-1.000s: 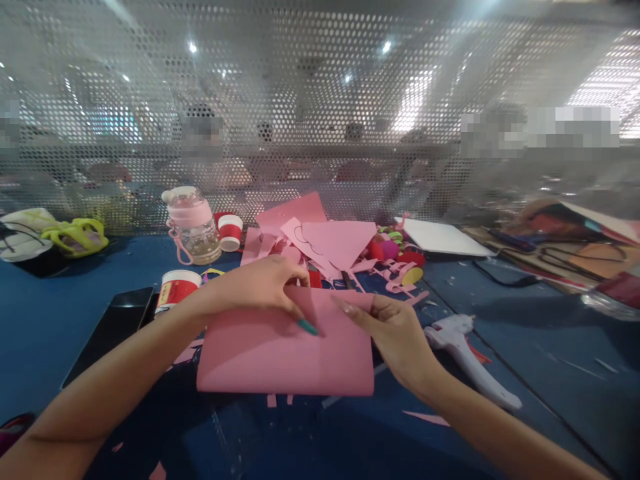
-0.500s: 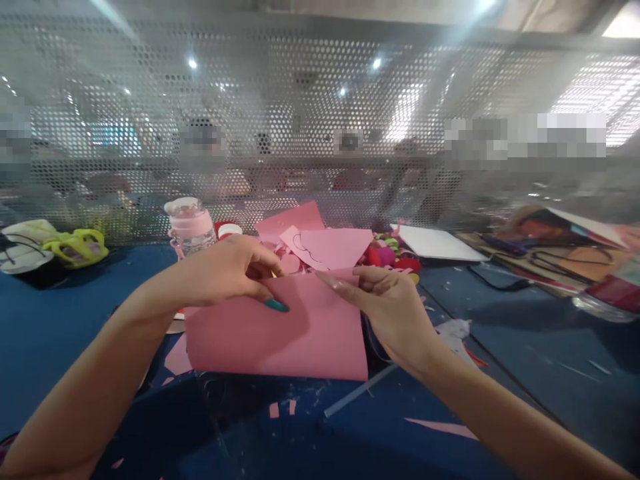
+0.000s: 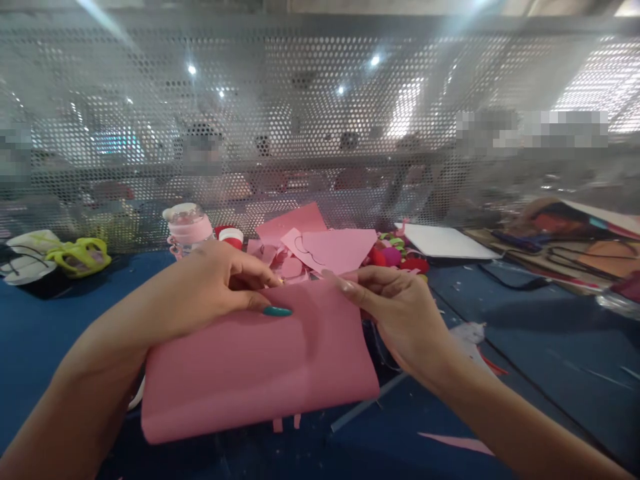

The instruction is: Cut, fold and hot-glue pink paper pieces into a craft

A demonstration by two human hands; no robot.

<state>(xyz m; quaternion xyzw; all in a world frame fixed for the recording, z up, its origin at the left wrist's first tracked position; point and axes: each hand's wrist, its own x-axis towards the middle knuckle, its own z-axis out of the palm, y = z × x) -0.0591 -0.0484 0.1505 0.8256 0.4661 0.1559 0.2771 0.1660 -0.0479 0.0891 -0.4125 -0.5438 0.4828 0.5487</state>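
Observation:
A folded sheet of pink paper [image 3: 240, 367] is held up in front of me over the blue table, its rounded fold at the bottom. My left hand [image 3: 220, 280] pinches its top edge, the thumb with a teal nail lying on the near face. At the upper right corner, my right hand [image 3: 395, 300] grips the same sheet between thumb and fingers. Just behind it, a cut pink paper piece [image 3: 343, 248] with a dark thread on it rests on a heap of pink scraps [image 3: 291, 267].
A perforated metal screen [image 3: 320, 120] stands behind the table. Along it sit a clear bottle with a pink band [image 3: 189, 227], a yellow-green object [image 3: 80, 257] and a white board [image 3: 445, 241]. A translucent stick [image 3: 365, 403] and a pink sliver [image 3: 455, 442] lie nearer.
The lower left part of the pink sheet has swung down and toward me, so the sheet now tilts. Both hands keep their hold on its top edge.

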